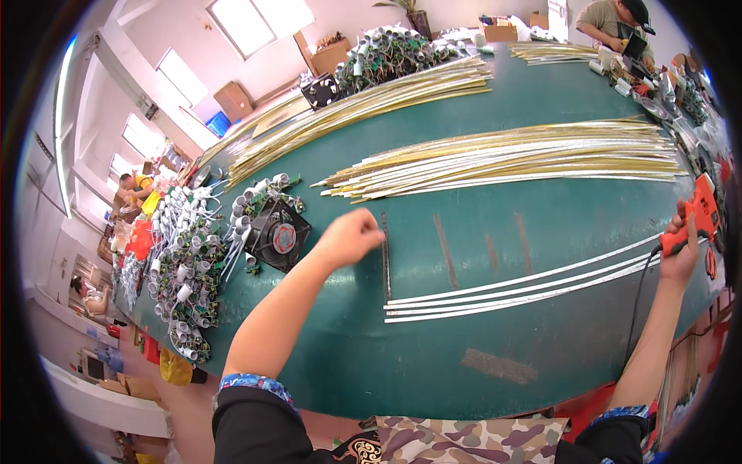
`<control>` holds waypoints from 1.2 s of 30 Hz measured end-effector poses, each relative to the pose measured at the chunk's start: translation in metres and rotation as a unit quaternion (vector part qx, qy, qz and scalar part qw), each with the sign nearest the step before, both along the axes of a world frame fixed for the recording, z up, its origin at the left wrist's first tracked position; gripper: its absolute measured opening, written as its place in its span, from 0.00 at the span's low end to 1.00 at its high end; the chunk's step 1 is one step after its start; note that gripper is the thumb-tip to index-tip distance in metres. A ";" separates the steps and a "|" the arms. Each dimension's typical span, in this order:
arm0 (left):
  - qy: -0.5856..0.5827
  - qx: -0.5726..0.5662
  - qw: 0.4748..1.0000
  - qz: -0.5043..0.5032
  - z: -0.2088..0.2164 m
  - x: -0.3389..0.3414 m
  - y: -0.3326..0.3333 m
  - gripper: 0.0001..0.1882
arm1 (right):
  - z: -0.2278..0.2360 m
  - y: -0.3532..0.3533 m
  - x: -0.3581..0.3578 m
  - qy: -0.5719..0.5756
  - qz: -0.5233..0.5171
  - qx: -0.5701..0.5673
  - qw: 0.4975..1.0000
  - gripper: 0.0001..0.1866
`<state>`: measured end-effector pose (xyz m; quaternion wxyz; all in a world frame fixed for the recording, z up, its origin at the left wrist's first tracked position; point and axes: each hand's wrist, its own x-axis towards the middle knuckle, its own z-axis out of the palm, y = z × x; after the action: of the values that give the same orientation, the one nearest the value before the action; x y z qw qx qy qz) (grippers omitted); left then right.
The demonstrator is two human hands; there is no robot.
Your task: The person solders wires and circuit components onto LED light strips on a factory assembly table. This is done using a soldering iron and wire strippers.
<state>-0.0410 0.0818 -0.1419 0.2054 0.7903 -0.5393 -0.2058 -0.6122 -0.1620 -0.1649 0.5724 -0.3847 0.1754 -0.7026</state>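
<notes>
White strips (464, 312) run lengthwise left to right; hands: left one (352, 238) curled, pinch unclear, right one (680, 251) clasping an orange tool (705, 205).

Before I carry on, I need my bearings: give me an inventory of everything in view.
white strips: about four, white, table front
long strips: three bundles, white and yellow, table middle and back
circuit boards with cylinders: many, green and white, left and back
black fans: apparently two, black, left and back
table: one, green, centre
dark bands: several, brown, tabletop
power-tool-like device: one, orange-red, right
blue crate: one, blue, back left
people: at least three, mixed clothing, background
rim clutter: uncountable
left hand: one, bare, beside a dark band
right hand: one, bare, gripping the device
</notes>
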 end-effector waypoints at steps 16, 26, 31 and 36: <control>-0.243 -0.155 0.955 -0.068 0.003 0.038 -0.057 0.05 | 0.009 0.008 0.010 -0.019 -0.035 0.021 0.999 0.20; 0.536 -0.136 0.830 -0.068 0.050 0.019 -0.012 0.06 | 0.011 0.015 0.016 -0.026 -0.038 0.030 0.998 0.23; 0.554 -0.007 0.829 0.078 0.006 0.018 0.038 0.06 | 0.012 0.009 0.015 -0.016 -0.036 0.017 0.999 0.22; 0.619 -0.021 0.785 0.024 0.009 0.008 0.073 0.07 | 0.008 0.003 0.004 -0.008 -0.036 0.027 0.999 0.24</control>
<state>-0.0326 0.1544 -0.1326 0.5166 0.5016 -0.2809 -0.6345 -0.6079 -0.1593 -0.1573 0.5583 -0.3570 0.2035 -0.7207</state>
